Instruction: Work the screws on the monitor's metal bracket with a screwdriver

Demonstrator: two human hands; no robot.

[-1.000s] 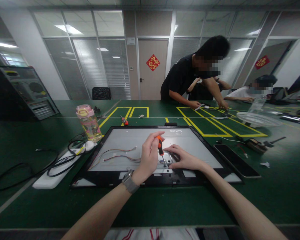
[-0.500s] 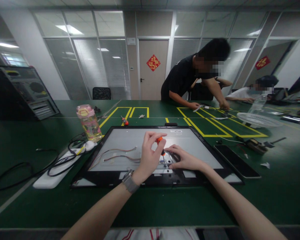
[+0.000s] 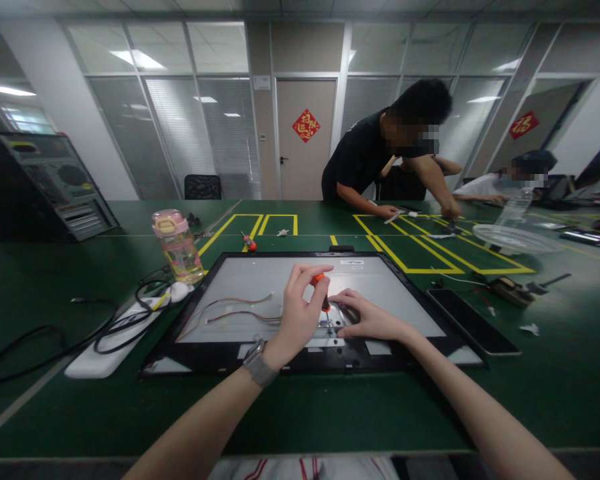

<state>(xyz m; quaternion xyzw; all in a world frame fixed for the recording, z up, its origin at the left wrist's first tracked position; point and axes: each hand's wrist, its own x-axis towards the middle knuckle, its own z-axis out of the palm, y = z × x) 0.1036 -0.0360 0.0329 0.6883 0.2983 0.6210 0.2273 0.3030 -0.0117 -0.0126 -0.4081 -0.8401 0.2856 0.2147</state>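
Note:
My left hand (image 3: 303, 303), with a watch at its wrist, is closed on the handle of a screwdriver (image 3: 321, 283), orange and black. Its shaft points down onto a metal bracket (image 3: 334, 339) near the front of a flat display panel (image 3: 400, 293), which lies with its grey back upward. My right hand (image 3: 367, 317) grips the bracket from the right, with the thumb near the screwdriver tip and the fingers bent over the far side. Whether a screw sits under the tip is too small to tell. Thin cables (image 3: 240, 313) run over the panel left of my hands.
A bottle (image 3: 177, 250) and a white power strip (image 3: 113, 343) with black cords stand left of the panel. To the right lies a black phone-like slab (image 3: 473, 322). Beyond the panel is another screwdriver (image 3: 250, 243). A co-worker (image 3: 380, 147) leans over the table's far side.
My hands, the screwdriver and the panel hold nearly the same places. Across the table, the co-worker's head has shifted slightly left and down.

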